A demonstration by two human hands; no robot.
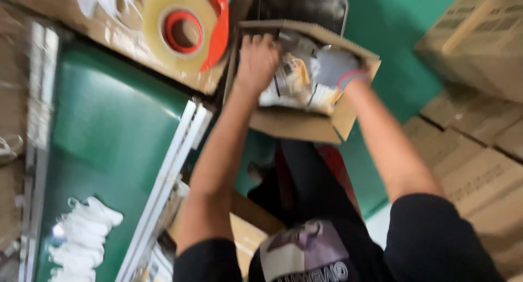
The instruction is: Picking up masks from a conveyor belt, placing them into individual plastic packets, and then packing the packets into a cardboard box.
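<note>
An open brown cardboard box [305,124] sits in front of me, tilted, with several plastic-wrapped packets [294,80] inside. My left hand [255,61] is bare and reaches into the box's left side, fingers curled on the packets or the box's inner wall; the blur hides which. My right hand [336,67] wears a grey glove with a red cuff and is inside the box's right side, pressed on the packets. Whether either hand grips a packet cannot be made out.
A large roll of clear packing tape on a red dispenser [188,31] lies on a cardboard surface at upper left. A green surface [109,135] with white gloves [81,238] is at left. Stacked cardboard cartons [479,129] stand at right on the green floor.
</note>
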